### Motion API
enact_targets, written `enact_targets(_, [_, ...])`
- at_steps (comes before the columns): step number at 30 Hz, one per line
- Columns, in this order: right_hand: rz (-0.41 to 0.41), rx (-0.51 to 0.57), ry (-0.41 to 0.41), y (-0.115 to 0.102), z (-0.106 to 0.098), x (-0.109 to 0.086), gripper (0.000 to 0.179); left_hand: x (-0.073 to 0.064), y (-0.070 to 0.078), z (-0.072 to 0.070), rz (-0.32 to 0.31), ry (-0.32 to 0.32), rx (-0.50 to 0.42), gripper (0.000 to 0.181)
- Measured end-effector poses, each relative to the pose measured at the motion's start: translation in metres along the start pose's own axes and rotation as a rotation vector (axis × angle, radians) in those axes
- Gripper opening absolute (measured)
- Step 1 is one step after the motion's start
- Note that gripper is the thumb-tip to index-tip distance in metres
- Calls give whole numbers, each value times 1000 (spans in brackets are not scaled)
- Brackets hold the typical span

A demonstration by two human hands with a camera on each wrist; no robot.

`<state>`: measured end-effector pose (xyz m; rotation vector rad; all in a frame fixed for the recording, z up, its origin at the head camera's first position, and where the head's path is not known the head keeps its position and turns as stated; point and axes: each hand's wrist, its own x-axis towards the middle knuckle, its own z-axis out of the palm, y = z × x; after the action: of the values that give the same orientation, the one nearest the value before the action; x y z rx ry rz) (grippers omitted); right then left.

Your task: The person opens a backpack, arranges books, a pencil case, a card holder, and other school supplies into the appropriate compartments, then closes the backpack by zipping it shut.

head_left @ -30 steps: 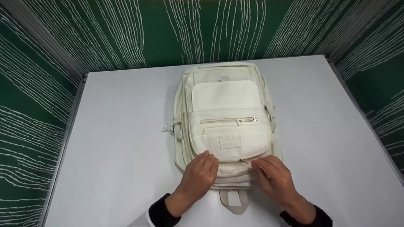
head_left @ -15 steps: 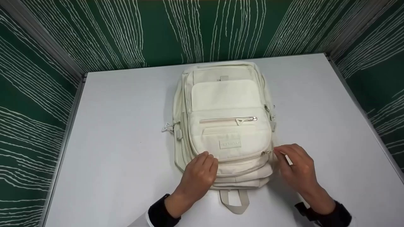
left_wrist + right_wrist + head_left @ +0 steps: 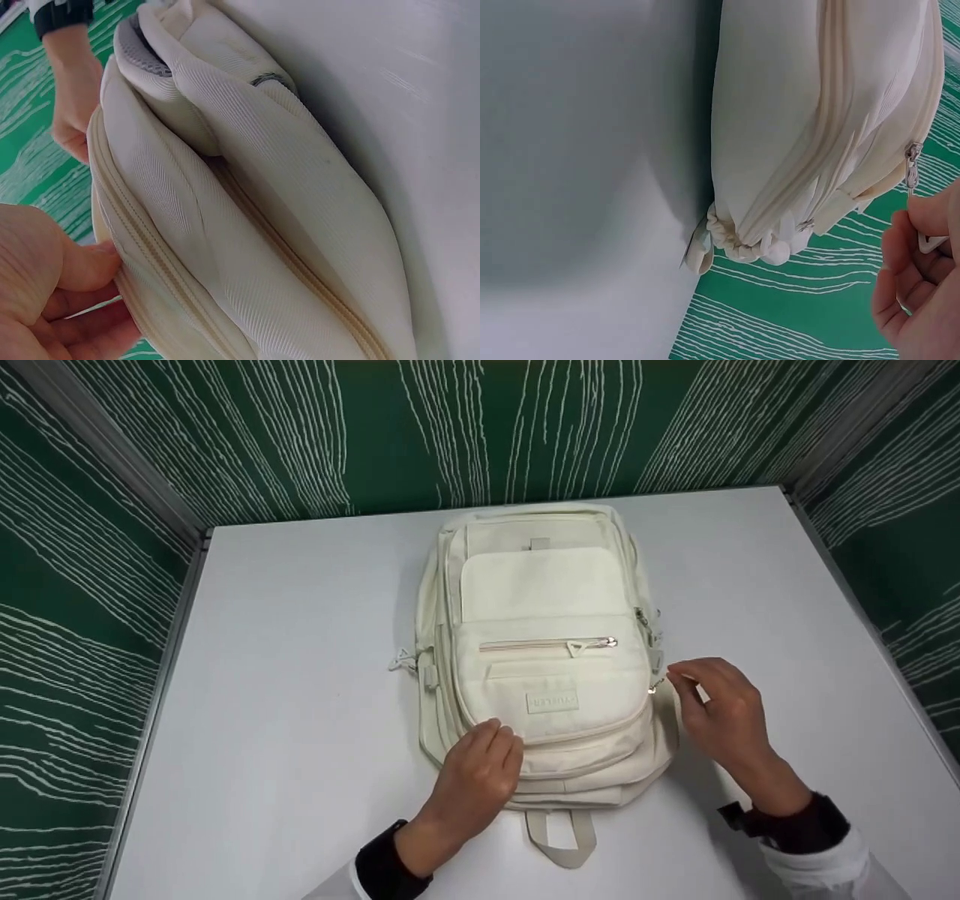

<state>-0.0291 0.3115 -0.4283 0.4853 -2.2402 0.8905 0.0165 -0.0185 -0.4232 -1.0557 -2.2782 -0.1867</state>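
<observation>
A cream backpack (image 3: pixel 551 682) lies front side up on the white table, its carry loop (image 3: pixel 564 856) toward me. With thumb and fingers, my left hand (image 3: pixel 484 769) pinches the fabric edge of the front pocket; in the left wrist view the thumb (image 3: pixel 90 266) presses on that edge beside a zipper. My right hand (image 3: pixel 724 712) pinches a zipper pull at the pocket's right side. The right wrist view shows the metal slider (image 3: pixel 913 154) on the pocket edge, its cord running into the right hand's fingers (image 3: pixel 907 277).
A short zipper with a triangular pull (image 3: pixel 576 649) crosses the bag's front. Another triangular pull (image 3: pixel 403 661) sticks out at the left side. Green panels with white lines (image 3: pixel 390 435) border the white table (image 3: pixel 300 660) at the back and sides.
My right hand has drawn the zipper pull from the pocket's near edge round to the right and up its right side. The left hand stays on the pocket edge.
</observation>
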Motion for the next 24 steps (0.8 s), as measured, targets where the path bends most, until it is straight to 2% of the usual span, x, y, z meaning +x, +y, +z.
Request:
enact_targets(4, [51,-36,-22,6,3,10,23,0,1,1,-20,20,0,37])
enact_targets(10, [94,-71,-57,15,7,26,17,-1,1,4,-43,53,10,39])
enact_targets(24, [159,-102,-152,29,19,53,9,-2,-2,2,-42,37,23,38])
